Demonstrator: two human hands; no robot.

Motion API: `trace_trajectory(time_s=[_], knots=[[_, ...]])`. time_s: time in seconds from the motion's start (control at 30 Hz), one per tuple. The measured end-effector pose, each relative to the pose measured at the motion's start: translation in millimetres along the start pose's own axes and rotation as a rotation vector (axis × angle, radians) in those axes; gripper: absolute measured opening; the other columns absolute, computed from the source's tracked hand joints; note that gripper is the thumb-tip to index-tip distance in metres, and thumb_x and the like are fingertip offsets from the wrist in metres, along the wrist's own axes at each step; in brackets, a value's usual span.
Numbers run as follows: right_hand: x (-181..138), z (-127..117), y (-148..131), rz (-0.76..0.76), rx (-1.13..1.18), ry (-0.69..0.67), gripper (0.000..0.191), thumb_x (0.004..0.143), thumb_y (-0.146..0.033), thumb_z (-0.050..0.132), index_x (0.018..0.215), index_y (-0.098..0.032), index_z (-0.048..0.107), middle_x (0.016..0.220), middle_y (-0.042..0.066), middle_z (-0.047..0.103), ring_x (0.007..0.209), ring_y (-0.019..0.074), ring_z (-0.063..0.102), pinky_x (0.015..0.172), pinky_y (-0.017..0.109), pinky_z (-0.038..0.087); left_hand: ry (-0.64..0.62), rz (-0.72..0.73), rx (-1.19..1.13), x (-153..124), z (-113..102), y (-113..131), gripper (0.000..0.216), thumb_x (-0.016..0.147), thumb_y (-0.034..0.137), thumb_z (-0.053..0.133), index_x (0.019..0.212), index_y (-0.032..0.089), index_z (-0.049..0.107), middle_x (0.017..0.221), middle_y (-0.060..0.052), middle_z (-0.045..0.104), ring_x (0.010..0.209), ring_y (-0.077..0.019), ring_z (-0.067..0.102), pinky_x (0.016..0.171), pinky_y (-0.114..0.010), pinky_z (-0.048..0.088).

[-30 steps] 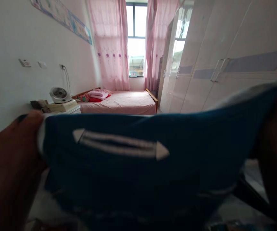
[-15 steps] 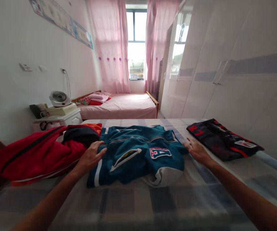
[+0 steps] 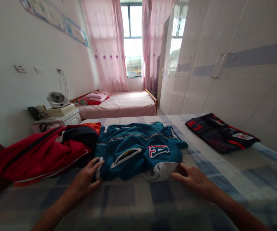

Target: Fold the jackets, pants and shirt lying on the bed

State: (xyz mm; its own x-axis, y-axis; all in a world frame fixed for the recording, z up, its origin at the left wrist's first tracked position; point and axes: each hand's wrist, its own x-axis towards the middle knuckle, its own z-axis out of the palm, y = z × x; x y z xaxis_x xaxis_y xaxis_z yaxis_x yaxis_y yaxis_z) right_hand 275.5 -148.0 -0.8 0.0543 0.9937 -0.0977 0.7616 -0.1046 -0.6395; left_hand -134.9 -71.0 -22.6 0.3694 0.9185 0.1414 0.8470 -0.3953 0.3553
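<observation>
A teal jacket [image 3: 138,149] lies on the checked bed [image 3: 133,199]. The left hand [image 3: 86,181] touches its near left corner; the right hand [image 3: 192,179] rests at its grey hem. A red jacket [image 3: 42,152] lies just beside, a dark jersey [image 3: 221,133] well apart.

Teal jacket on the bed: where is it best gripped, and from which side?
Probably its two near corners, from the person's side: the teal jacket lies flat, near edge free, and the left hand and right hand sit open at those corners.
</observation>
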Motion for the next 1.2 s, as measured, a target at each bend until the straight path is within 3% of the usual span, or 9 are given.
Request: trace_trajectory(time_s=[0.23,0.37,0.47,0.53,0.67,0.73,0.8,0.93,1.2], knots=[[42.0,22.0,-24.0,-0.105,0.646,0.100,0.029,0.076,-0.044,0.054,0.089,-0.019,0.060,0.093,0.005,0.069,0.090,0.0240,0.062,0.081,0.037,0.048,0.121,0.042,-0.095,22.5,-14.1,24.5,0.028,0.080,0.028,0.044,0.095,0.022,0.067,0.100,-0.005,0.068,0.091,-0.0219,0.065,0.081,-0.030,0.048],[67.1,-9.3,-45.2,-0.133,0.950,0.333,0.033,0.072,-0.048,0.055,0.093,-0.022,0.054,0.088,0.003,0.065,0.078,0.0200,0.062,0.070,0.033,0.050,0.328,-0.085,-0.150,32.5,-52.9,36.0,0.032,0.080,0.039,0.045,0.099,0.020,0.063,0.089,-0.003,0.069,0.079,-0.0211,0.064,0.073,-0.028,0.048],[62.6,-59.4,-57.0,-0.207,0.790,0.605,0.033,0.075,-0.053,0.047,0.086,-0.023,0.052,0.082,0.001,0.060,0.072,0.0176,0.057,0.063,0.029,0.047,0.427,-0.064,-0.169,27.4,-80.2,37.5,0.035,0.077,0.043,0.047,0.097,0.020,0.064,0.087,-0.003,0.068,0.078,-0.0218,0.062,0.072,-0.028,0.048],[45.3,-88.4,-52.5,-0.220,0.622,0.625,0.032,0.076,-0.053,0.051,0.081,-0.022,0.056,0.078,0.001,0.058,0.072,0.0175,0.054,0.064,0.028,0.044,0.312,0.009,-0.198,13.2,-87.1,35.5,0.033,0.075,0.043,0.050,0.093,0.020,0.066,0.090,-0.004,0.068,0.083,-0.0229,0.061,0.074,-0.028,0.049],[2.7,-107.7,-9.9,-0.138,0.104,0.267,0.036,0.080,-0.057,0.049,0.079,-0.023,0.062,0.075,0.003,0.062,0.070,0.0198,0.056,0.064,0.030,0.044,-0.170,-0.017,-0.326,-24.4,-73.6,25.3,0.027,0.075,0.042,0.057,0.092,0.024,0.069,0.095,-0.003,0.069,0.079,-0.0209,0.063,0.070,-0.025,0.050],[-7.7,-104.5,19.0,-0.097,-0.017,0.042,0.039,0.082,-0.058,0.042,0.081,-0.026,0.063,0.080,0.004,0.065,0.072,0.0215,0.059,0.067,0.032,0.047,-0.263,-0.114,-0.387,-30.7,-62.9,17.7,0.032,0.074,0.046,0.059,0.097,0.026,0.068,0.097,-0.003,0.069,0.077,-0.0210,0.064,0.068,-0.026,0.051],[-5.8,-102.0,44.5,-0.048,-0.084,0.030,0.040,0.080,-0.059,0.041,0.082,-0.027,0.064,0.084,0.005,0.067,0.076,0.0234,0.061,0.071,0.035,0.048,-0.199,-0.194,-0.421,-21.7,-54.2,9.1,0.040,0.074,0.052,0.057,0.102,0.025,0.067,0.100,-0.004,0.069,0.083,-0.0235,0.065,0.069,-0.028,0.052],[28.9,-106.2,71.1,0.042,-0.133,0.298,0.041,0.076,-0.056,0.042,0.090,-0.026,0.065,0.093,0.007,0.069,0.085,0.0268,0.063,0.073,0.037,0.049,0.023,-0.274,-0.388,22.5,-38.1,-4.3,0.055,0.068,0.060,0.057,0.100,0.016,0.068,0.105,-0.012,0.069,0.096,-0.0301,0.063,0.082,-0.036,0.050],[133.1,-92.5,68.4,0.089,-0.251,0.253,0.041,0.080,-0.038,0.047,0.111,-0.015,0.063,0.115,0.011,0.065,0.102,0.0225,0.062,0.086,0.028,0.046,0.078,-0.604,-0.618,64.9,-8.6,-4.7,0.080,0.064,0.058,0.061,0.123,0.006,0.049,0.111,-0.020,0.064,0.096,-0.0284,0.064,0.072,-0.034,0.053]])
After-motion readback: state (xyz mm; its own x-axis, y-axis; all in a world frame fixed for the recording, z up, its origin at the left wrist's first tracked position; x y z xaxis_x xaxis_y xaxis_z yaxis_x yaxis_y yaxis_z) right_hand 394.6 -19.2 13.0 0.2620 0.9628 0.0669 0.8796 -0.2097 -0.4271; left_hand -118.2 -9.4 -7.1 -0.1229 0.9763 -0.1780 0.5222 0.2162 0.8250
